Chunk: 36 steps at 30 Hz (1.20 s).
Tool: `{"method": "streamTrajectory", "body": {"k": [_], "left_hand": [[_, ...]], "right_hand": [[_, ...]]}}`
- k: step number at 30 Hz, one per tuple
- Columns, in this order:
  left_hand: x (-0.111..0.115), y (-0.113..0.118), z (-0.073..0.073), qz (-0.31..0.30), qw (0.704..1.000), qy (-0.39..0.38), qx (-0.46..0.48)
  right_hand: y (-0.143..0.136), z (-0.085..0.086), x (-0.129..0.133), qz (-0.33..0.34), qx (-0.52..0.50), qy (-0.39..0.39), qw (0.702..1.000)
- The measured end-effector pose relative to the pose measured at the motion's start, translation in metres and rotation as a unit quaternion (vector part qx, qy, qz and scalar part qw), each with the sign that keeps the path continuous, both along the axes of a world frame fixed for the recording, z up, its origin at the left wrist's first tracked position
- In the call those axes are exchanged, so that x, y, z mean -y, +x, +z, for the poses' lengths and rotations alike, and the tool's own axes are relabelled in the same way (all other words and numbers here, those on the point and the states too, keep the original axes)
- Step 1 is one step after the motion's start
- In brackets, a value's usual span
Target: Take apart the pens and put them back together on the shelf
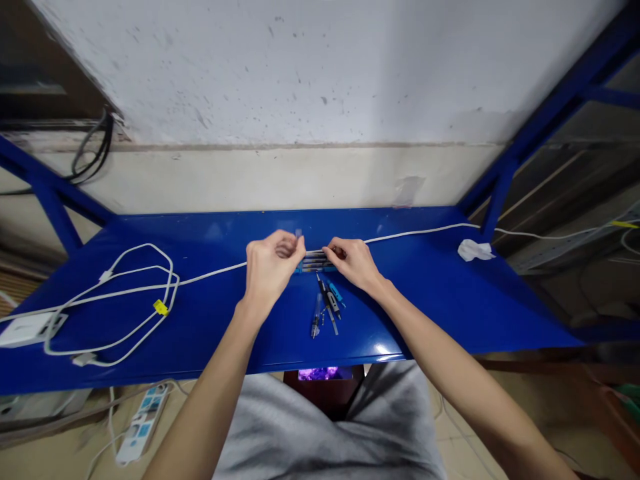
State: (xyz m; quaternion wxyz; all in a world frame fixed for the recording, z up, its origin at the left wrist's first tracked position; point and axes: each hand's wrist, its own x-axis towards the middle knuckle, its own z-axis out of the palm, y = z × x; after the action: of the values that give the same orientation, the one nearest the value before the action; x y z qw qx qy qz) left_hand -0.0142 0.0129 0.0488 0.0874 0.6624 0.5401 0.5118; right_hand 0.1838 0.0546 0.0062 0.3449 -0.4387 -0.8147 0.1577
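My left hand [273,267] is closed in a pinch, with a small clear plastic piece [299,233] sticking up from its fingertips. Between my hands, a row of slim pens [314,260] with blue parts lies sideways on the blue table. My right hand [353,260] has its thumb and fingers pinched at the right end of that row; what exactly they grip is hidden. Nearer to me lie loose pen parts: a clear barrel [317,313], a grey and black barrel [333,303], a light blue piece [336,291] and a thin clear tube [333,321].
A white cable [210,273] runs across the blue table [400,320], passing behind my hands. Looped white cable with a yellow tag [160,307] and a white adapter [33,329] lie left. Crumpled tissue [475,250] sits right. The wall [300,177] bounds the back.
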Motion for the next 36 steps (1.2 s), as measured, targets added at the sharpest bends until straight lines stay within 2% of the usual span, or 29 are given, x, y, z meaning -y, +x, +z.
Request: {"method": "streamTrajectory", "body": {"k": [2,5,9,12,17,21,24,27,30,36], "left_hand": [[-0.020,0.006,-0.001,-0.018,0.997,0.077,0.026],[-0.042,0.010,-0.015,-0.047,0.992,0.113,0.027],[-0.049,0.004,-0.040,-0.019,0.994,0.111,-0.001],[-0.046,0.001,-0.048,0.002,0.993,0.113,-0.034],[-0.043,0.006,-0.046,-0.030,0.988,0.118,-0.092],[-0.042,0.009,-0.045,-0.051,0.987,0.127,-0.086],[-0.042,0.009,-0.046,-0.068,0.985,0.131,-0.087],[-0.041,0.009,-0.048,-0.070,0.985,0.126,-0.093],[-0.040,0.009,-0.048,-0.064,0.985,0.131,-0.088],[-0.039,0.011,-0.048,-0.076,0.974,0.197,-0.079]], "right_hand": [[0.001,0.000,0.000,-0.013,-0.010,0.002,1.000],[0.002,0.000,-0.001,-0.013,-0.014,0.000,1.000],[0.002,-0.002,-0.001,-0.010,-0.016,-0.010,1.000],[0.000,-0.001,-0.001,-0.016,-0.018,-0.014,1.000],[-0.003,0.017,0.012,-0.047,-0.009,-0.047,0.998],[-0.005,0.034,0.044,-0.071,0.031,-0.074,0.994],[-0.007,0.040,0.074,-0.056,0.092,-0.087,0.990],[-0.009,0.041,0.099,-0.060,0.153,-0.107,0.980],[-0.007,0.038,0.119,-0.092,0.198,-0.142,0.965],[-0.013,0.033,0.140,-0.138,0.266,-0.181,0.937]]}}
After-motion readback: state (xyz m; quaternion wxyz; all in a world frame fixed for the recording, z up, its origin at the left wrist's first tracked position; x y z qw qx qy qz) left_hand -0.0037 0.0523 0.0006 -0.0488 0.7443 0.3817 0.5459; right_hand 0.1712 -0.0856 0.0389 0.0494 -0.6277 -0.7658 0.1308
